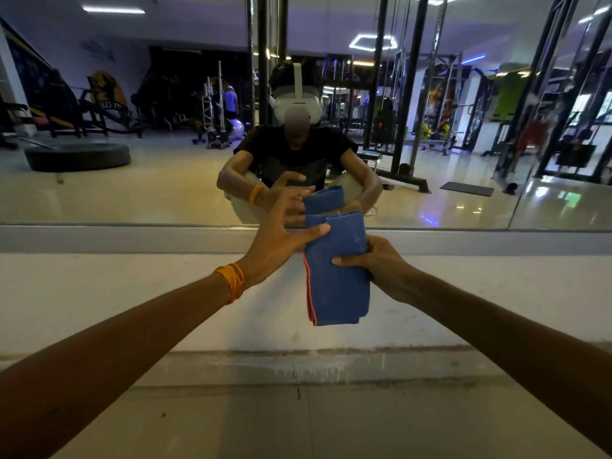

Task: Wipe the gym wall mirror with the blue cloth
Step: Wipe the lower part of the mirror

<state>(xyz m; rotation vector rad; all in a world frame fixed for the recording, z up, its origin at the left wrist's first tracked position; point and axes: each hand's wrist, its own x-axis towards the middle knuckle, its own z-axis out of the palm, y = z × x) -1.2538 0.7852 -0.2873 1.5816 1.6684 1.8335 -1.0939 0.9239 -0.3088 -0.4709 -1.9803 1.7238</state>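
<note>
Left hand (281, 240) and right hand (376, 263) grasp the blue cloth (337, 286) before the mirror (132, 180), above its ledge (132, 240).

- Down at 6 o'clock, the tiled floor (231, 425) — pale, glossy, one grout line (309, 422) running toward us, a few dark specks on it.
- At its far edge, a low grey skirting (165, 369), with white drip marks (324, 372) streaking it dead centre.
- Up in the mirror (149, 104) — a big black tyre (77, 156) lies flat on the reflected floor at 10 o'clock, a dark mat (467, 188) at 2 o'clock.
</note>
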